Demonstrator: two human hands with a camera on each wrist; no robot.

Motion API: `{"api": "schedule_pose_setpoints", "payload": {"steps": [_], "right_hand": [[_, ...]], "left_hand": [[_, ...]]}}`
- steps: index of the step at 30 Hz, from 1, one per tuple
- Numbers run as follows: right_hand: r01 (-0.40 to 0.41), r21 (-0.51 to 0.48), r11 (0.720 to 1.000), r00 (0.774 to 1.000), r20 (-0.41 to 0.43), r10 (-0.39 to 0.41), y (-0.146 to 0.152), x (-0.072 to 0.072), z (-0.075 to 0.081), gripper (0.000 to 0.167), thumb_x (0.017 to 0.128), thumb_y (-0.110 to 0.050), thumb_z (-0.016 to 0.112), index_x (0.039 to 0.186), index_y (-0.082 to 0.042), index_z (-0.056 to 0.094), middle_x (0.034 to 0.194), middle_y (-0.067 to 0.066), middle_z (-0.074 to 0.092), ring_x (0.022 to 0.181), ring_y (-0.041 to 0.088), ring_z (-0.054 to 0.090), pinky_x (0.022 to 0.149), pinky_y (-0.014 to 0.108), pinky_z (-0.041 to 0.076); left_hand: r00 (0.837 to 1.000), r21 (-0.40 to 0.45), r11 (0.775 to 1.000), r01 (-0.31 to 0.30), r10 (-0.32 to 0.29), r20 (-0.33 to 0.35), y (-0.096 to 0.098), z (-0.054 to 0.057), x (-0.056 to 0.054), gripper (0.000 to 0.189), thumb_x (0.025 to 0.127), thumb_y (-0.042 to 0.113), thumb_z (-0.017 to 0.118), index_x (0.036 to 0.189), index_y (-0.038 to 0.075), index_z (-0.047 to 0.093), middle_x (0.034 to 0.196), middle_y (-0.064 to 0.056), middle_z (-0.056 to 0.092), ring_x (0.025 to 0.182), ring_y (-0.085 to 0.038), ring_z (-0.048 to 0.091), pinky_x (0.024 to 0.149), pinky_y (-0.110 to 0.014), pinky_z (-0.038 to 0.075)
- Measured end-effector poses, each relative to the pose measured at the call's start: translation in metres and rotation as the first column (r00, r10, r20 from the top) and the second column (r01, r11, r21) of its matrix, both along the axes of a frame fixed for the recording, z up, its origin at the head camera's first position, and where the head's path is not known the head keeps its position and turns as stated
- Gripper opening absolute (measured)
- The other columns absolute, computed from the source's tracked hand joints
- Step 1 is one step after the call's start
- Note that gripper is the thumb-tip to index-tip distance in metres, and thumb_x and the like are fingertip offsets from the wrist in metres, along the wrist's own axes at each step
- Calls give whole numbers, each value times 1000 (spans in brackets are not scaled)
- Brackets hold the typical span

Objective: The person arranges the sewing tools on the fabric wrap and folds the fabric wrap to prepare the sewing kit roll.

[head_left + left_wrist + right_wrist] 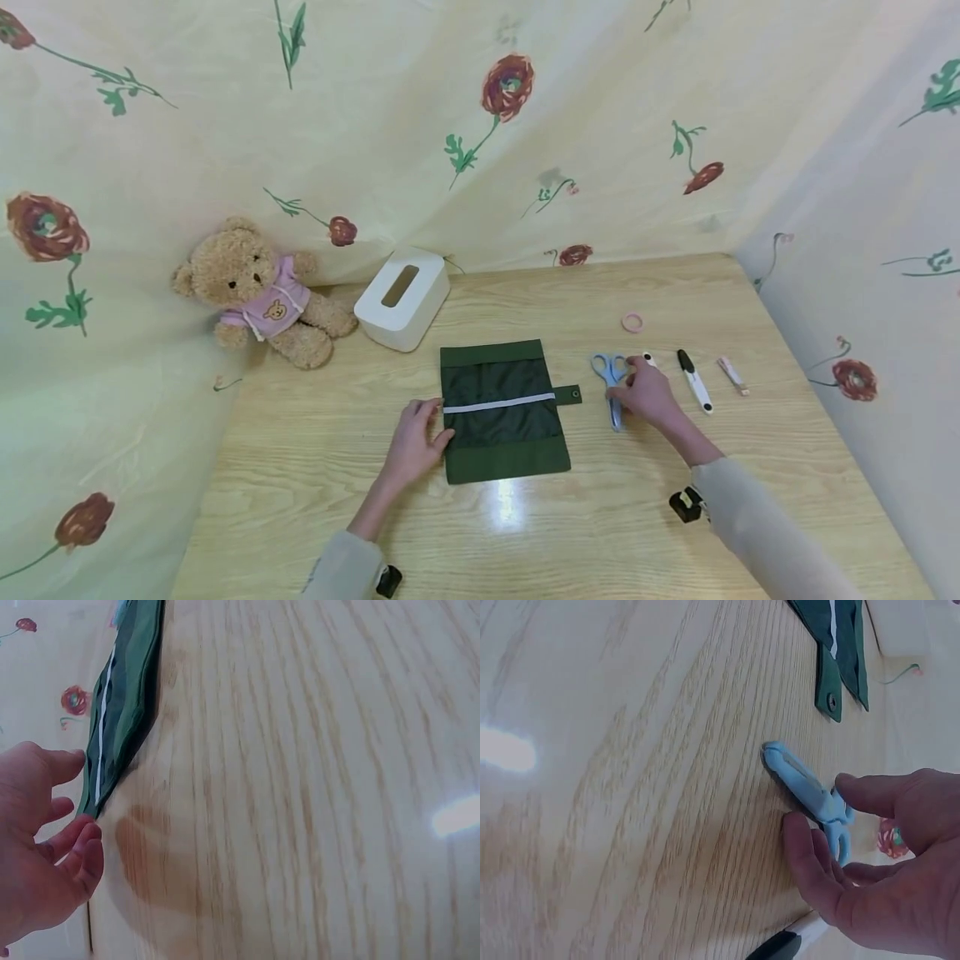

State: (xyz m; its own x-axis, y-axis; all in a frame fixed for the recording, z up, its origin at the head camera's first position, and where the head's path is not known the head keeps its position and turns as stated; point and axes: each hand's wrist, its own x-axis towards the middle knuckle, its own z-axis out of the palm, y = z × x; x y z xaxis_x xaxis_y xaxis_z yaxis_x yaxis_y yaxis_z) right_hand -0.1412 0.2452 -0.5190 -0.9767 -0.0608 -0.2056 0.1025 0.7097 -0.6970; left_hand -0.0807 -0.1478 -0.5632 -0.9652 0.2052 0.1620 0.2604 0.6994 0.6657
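Note:
A dark green fabric roll pouch (495,375) lies spread out, a white elastic band (498,404) across its middle and a snap tab (567,394) on its right. My left hand (416,437) is at the pouch's left edge, thumb and fingers apart and loosely bent, fingertips right at the cloth. Light blue scissors (616,417) lie to the right of the tab, handles toward the back. Over them reaches my right hand (652,396); in the right wrist view its thumb and fingers are spread on either side of the scissors (799,780).
Right of the scissors lie a black-and-white slim tool (697,385) and a small pink-and-white item (733,375). A white object (649,359) is partly hidden behind my right hand. Farther back are a pink ring (632,322), a white tissue box (405,312) and a teddy bear (277,308).

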Motion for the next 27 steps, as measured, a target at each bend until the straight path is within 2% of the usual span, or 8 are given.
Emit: {"api": "schedule_pose_setpoints", "payload": {"steps": [4, 9, 14, 18, 24, 27], "right_hand": [[23, 25, 999, 1000, -17, -22, -3, -3, -5, 72, 83, -6, 73, 131, 28, 31, 87, 26, 55, 60, 23, 58, 52, 30, 47], [46, 52, 998, 999, 1, -46, -4, -6, -10, 63, 81, -6, 74, 120, 26, 37, 90, 28, 51, 69, 30, 56, 54, 33, 48], [51, 79, 996, 999, 13, -52, -6, -7, -10, 76, 80, -8, 75, 129, 29, 29, 104, 37, 52, 81, 36, 56, 67, 42, 50], [64, 71, 995, 997, 26, -66, -8, -7, -8, 82, 77, -5, 74, 135, 26, 25, 110, 42, 50, 84, 39, 57, 67, 42, 52], [79, 41, 996, 995, 50, -81, -10, -6, -5, 84, 78, 0, 71, 141, 21, 21, 101, 33, 55, 81, 35, 60, 61, 36, 52], [87, 2, 996, 995, 58, -87, -9, -6, -5, 84, 79, 1, 72, 144, 17, 20, 97, 28, 59, 80, 33, 62, 61, 34, 52]], "left_hand": [[1000, -15, 1000, 8, -7, 17, 6, -1, 0, 53, 86, 13, 79, 132, -2, 56, 102, -10, 52, 94, -28, 49, 79, -44, 44], [1000, -48, 999, 9, -9, 1, 10, -3, 1, 56, 85, 13, 80, 133, -1, 56, 105, -12, 53, 97, -30, 50, 81, -44, 45], [1000, -79, 997, 4, -5, -19, 10, -7, 0, 56, 85, 15, 81, 133, 0, 57, 109, -14, 53, 100, -33, 50, 83, -45, 45], [999, -106, 994, 6, -11, -51, 11, -9, -1, 54, 83, 14, 82, 130, 0, 60, 108, -14, 53, 97, -33, 50, 83, -45, 45], [997, -112, 994, 1, -9, -80, 11, -12, -1, 53, 81, 12, 83, 127, 0, 62, 106, -13, 52, 94, -32, 48, 81, -44, 44], [998, -80, 997, 5, -10, -60, 10, -13, -3, 52, 81, 13, 83, 127, 0, 62, 106, -13, 52, 93, -32, 48, 81, -44, 43]]}}
